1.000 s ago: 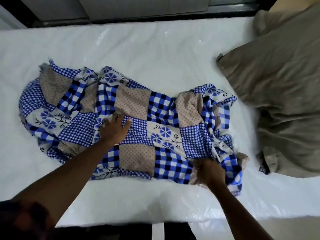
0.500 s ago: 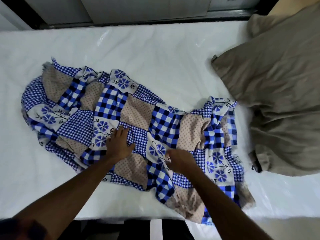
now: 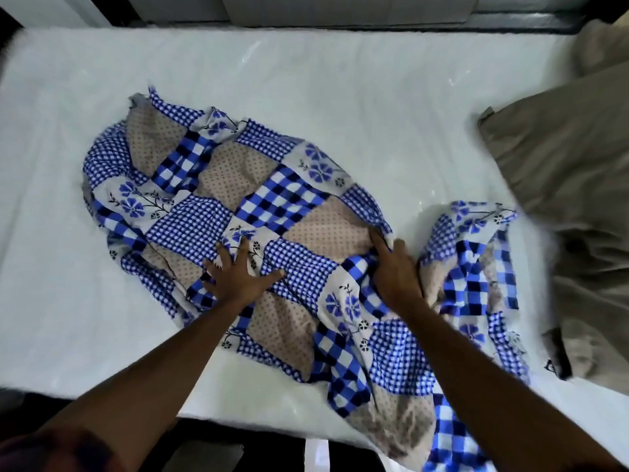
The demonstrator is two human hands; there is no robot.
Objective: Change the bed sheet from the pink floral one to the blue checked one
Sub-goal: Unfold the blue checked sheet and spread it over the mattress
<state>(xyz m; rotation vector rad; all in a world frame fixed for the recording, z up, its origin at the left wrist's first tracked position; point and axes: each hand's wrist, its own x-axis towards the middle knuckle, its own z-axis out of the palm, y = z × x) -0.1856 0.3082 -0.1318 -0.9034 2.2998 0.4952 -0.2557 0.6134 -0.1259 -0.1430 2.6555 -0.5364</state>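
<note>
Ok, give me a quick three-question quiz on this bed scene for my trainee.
1. True or false: the left hand lies flat on the blue checked sheet.
2. The right hand: A) hangs idle, B) grips a fold of the sheet, C) lifts a cup?
3. Fill in: the brown bedding lies to the person's ___.
Key: 1 true; 2 B; 3 right.
</note>
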